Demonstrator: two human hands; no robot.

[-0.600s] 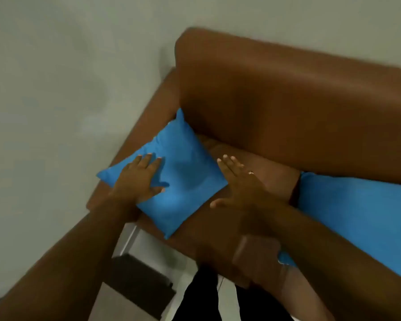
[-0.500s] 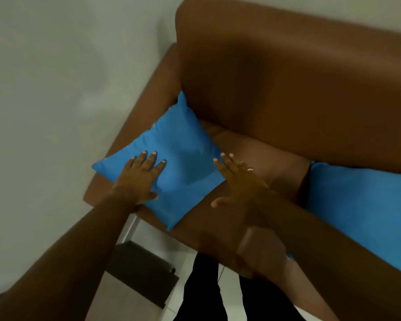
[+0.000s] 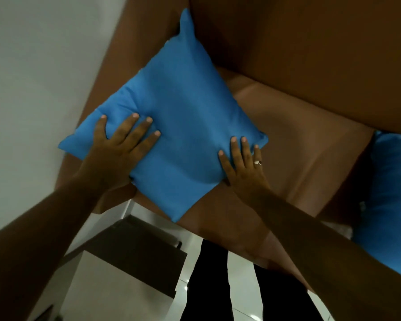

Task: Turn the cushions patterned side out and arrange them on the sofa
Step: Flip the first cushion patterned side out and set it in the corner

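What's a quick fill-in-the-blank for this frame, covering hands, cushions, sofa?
The left hand and right hand both touch the ___ cushion.
The ring sits on the ___ hand.
The sofa is ___.
The second cushion lies toward the frame's ___ edge.
Missing: blue; right; brown; right.

The left hand [image 3: 116, 154] and right hand [image 3: 243, 167] press spread fingers onto a blue cushion [image 3: 183, 100] at the sofa's [image 3: 299, 54] left end; a second cushion [image 3: 389, 193] lies right.
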